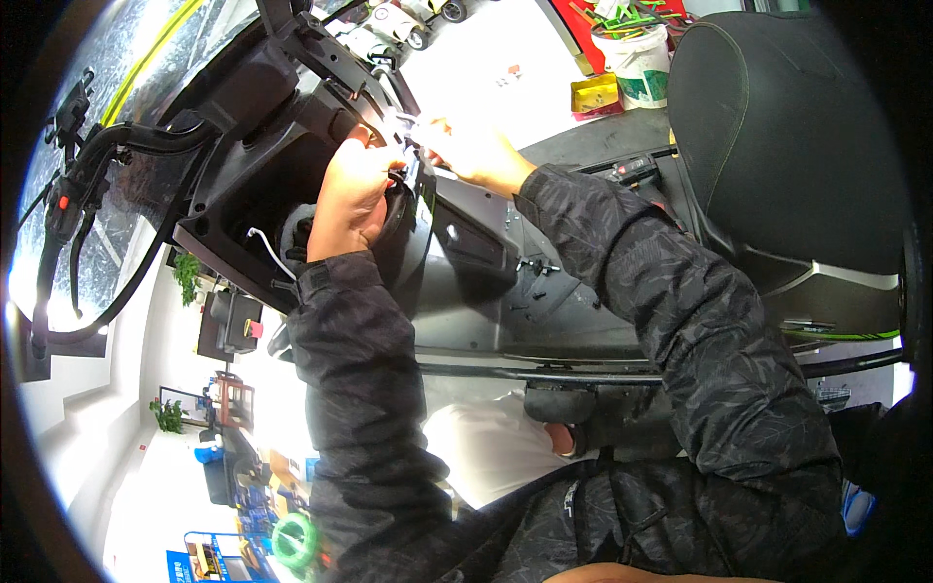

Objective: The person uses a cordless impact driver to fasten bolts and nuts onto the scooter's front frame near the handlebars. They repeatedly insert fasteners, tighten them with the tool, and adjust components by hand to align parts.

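Observation:
A scooter-like vehicle's dark front panel (248, 185) stands at the left, its upper trim partly apart, with handlebars (146, 141) beyond. My left hand (352, 194) is closed at the panel's inner edge, thumb and fingers bent together beside a dark cable (342, 97). Whatever lies in its grip is hidden. Close by on the right, my right hand (474, 155) has its fingers pinched together at the panel edge, by a pale wire-like piece in glare. What it pinches is too bright to make out. A white-tipped cable (267, 248) hangs out left of my left wrist.
Loose bolts (537, 266) and small screws lie on the grey footboard (476, 316). A black seat (792, 136) stands at the right. Behind are a white bucket (637, 68) of coloured strips and a yellow-red box (596, 97). A black side bar (486, 371) runs before me.

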A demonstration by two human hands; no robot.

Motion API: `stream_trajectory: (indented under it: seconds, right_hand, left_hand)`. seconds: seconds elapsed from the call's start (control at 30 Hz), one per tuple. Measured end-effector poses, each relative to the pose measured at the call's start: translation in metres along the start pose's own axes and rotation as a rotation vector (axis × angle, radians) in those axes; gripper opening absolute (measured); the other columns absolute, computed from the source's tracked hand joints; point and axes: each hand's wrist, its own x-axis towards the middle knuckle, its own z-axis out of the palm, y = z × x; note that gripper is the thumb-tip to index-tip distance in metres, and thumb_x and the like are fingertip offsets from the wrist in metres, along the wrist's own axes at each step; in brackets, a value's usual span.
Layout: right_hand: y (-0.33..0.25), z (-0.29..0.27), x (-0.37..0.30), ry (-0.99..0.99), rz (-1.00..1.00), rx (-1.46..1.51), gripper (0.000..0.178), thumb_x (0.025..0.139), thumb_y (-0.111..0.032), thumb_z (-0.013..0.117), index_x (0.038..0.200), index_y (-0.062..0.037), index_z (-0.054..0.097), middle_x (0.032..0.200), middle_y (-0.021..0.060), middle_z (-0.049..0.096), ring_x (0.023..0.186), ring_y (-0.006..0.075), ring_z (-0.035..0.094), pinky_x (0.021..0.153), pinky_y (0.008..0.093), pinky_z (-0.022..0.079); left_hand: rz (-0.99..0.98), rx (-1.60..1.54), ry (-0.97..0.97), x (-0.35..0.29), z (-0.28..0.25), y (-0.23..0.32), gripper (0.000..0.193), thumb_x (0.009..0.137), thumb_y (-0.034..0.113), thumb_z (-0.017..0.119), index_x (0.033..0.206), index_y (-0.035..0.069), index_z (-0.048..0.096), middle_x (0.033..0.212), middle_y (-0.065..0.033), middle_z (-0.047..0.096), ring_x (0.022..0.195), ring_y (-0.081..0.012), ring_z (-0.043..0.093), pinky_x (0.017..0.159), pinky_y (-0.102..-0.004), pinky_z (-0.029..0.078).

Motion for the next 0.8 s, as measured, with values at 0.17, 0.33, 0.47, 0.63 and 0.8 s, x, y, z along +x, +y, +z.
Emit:
stream_trajectory:
  seconds: [0.17, 0.33, 0.47, 0.63, 0.8]
  right_hand:
    - [0.001, -0.006, 0.002, 0.075, -0.535, -0.747, 0.028, 0.09, -0.01, 0.065, 0.116, -0.0027, 0.069, 0.097, 0.0117, 0.07, 0.085, 0.0244, 0.068, 0.077, 0.0342, 0.057]
    - [0.01, -0.009, 0.006, 0.124, -0.722, -1.148, 0.038, 0.092, -0.013, 0.061, 0.13, -0.0076, 0.064, 0.1, 0.0085, 0.069, 0.079, 0.025, 0.068, 0.071, 0.0343, 0.056]
    - [0.013, -0.009, 0.003, 0.074, -0.704, -1.243, 0.039, 0.092, -0.013, 0.061, 0.131, -0.0075, 0.063, 0.1, 0.0088, 0.068, 0.083, 0.0245, 0.068, 0.072, 0.0357, 0.056]
    - [0.014, -0.005, 0.006, 0.045, -0.652, -1.037, 0.021, 0.083, -0.012, 0.069, 0.102, -0.0029, 0.07, 0.094, 0.012, 0.07, 0.087, 0.027, 0.069, 0.078, 0.0393, 0.058]
    - [0.013, -0.01, 0.005, -0.053, -0.14, -0.347, 0.022, 0.09, -0.012, 0.068, 0.11, -0.0032, 0.069, 0.095, 0.0126, 0.07, 0.084, 0.0257, 0.069, 0.079, 0.0371, 0.058]
  left_hand:
    - [-0.015, 0.097, 0.003, -0.002, 0.001, 0.002, 0.032, 0.087, 0.011, 0.073, 0.118, 0.008, 0.065, 0.104, -0.0041, 0.07, 0.09, -0.0169, 0.064, 0.079, -0.0343, 0.046]
    - [-0.014, 0.076, 0.029, -0.004, 0.0, -0.002, 0.028, 0.088, 0.011, 0.072, 0.115, 0.008, 0.066, 0.101, -0.0034, 0.071, 0.088, -0.016, 0.065, 0.078, -0.033, 0.046]
    - [-0.007, 0.037, 0.005, -0.001, -0.001, -0.001, 0.031, 0.087, 0.009, 0.072, 0.117, 0.007, 0.066, 0.102, -0.0036, 0.071, 0.088, -0.016, 0.065, 0.078, -0.0319, 0.047]
    - [-0.009, 0.081, -0.003, 0.0, 0.001, 0.001, 0.036, 0.084, 0.006, 0.071, 0.12, 0.007, 0.066, 0.107, -0.0027, 0.07, 0.091, -0.0159, 0.063, 0.078, -0.0307, 0.047]
    - [-0.027, 0.096, 0.004, -0.002, 0.004, 0.005, 0.038, 0.081, 0.006, 0.072, 0.119, 0.005, 0.066, 0.108, -0.003, 0.069, 0.093, -0.0164, 0.062, 0.077, -0.0309, 0.046]
